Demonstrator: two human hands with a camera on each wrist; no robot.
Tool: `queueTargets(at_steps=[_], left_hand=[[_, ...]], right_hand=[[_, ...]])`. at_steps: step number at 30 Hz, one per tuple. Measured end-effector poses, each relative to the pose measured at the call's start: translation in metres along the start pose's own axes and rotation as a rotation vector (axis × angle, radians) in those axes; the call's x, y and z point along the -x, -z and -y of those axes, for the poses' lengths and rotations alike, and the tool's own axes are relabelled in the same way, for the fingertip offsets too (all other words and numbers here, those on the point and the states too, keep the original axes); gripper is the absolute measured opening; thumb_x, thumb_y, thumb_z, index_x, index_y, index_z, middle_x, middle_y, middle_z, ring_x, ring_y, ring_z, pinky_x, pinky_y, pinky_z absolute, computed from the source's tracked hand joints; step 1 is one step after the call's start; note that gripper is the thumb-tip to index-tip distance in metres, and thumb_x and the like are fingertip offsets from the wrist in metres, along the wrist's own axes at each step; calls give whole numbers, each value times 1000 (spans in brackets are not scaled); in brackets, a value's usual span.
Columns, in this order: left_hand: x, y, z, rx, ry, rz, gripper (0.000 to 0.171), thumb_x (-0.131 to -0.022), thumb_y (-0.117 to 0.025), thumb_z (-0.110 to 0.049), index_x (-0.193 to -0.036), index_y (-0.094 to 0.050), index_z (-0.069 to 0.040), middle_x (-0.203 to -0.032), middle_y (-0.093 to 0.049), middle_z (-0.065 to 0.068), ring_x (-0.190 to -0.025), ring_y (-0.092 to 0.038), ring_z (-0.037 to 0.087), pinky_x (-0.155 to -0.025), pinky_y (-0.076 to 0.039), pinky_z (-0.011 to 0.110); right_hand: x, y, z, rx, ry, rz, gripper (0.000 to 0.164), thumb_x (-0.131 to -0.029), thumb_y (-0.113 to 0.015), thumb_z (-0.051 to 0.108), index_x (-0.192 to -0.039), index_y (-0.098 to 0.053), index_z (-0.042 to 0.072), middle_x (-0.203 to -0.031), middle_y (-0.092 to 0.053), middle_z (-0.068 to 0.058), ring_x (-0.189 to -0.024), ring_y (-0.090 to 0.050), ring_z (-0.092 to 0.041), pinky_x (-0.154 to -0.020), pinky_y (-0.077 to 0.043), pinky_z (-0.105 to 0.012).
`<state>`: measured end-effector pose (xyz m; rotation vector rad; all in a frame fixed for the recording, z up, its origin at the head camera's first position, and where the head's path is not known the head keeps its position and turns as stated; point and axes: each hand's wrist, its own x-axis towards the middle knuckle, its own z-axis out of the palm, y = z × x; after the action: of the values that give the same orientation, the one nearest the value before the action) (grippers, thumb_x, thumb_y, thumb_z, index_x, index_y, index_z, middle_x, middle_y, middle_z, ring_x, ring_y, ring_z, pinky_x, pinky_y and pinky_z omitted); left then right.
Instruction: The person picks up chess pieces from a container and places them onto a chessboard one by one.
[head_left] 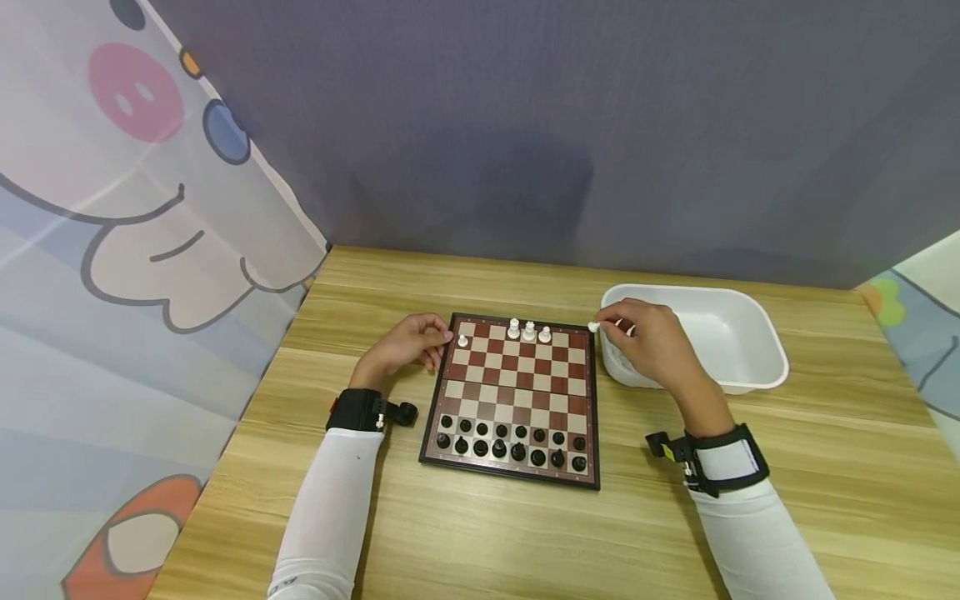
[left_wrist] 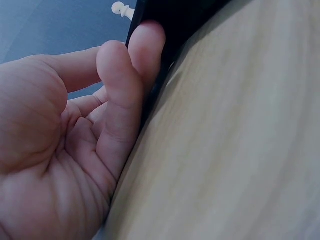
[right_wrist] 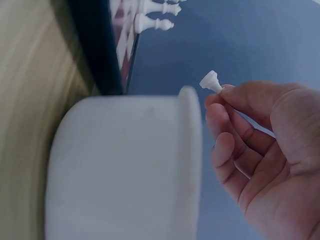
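A chessboard (head_left: 515,398) lies flat on the table, black pieces (head_left: 517,450) lined up in two rows on its near side. Three white pieces (head_left: 529,332) stand along the far row, and a white pawn (head_left: 462,341) is near the far left corner. My left hand (head_left: 411,343) grips the board's left edge, thumb at the top by the corner. Between thumb and index finger, my right hand (head_left: 643,337) pinches a small white chess piece (right_wrist: 211,81), base outward, beside the board's far right corner. Its upper part is hidden by the fingertips.
A white plastic tub (head_left: 776,367) stands right of the board, its left side under my right hand. A grey partition (head_left: 480,167) rises behind the wooden table (head_left: 465,533). A printed curtain (head_left: 150,275) hangs on the left.
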<state>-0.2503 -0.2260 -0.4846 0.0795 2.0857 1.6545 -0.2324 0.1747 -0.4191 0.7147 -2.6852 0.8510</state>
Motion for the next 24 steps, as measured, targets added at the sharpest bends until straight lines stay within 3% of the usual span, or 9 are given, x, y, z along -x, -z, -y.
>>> queueTargets(at_steps=[12,24], left_hand=[[-1,0,0,8,7,1,13,-105,-59,-14,-110,-58,-1,-76,-60,5,-58,-62,15,-54,-58,25],[0,1,-1,1,8,1,16,-105,-59,-15,-113,-57,-1,-77,-60,6,-59,-62,16,-54,-58,26]], right_hand=[[-18,-4,32,29,91,55,13,-98,-69,10,-108,-77,8,-100,-76,-7,-78,-66,-20,-67,-52,-38],[-36,-17,66,48,166,129,13,-96,-70,11,-106,-78,10,-98,-74,-3,-76,-67,-16,-64,-54,-34]])
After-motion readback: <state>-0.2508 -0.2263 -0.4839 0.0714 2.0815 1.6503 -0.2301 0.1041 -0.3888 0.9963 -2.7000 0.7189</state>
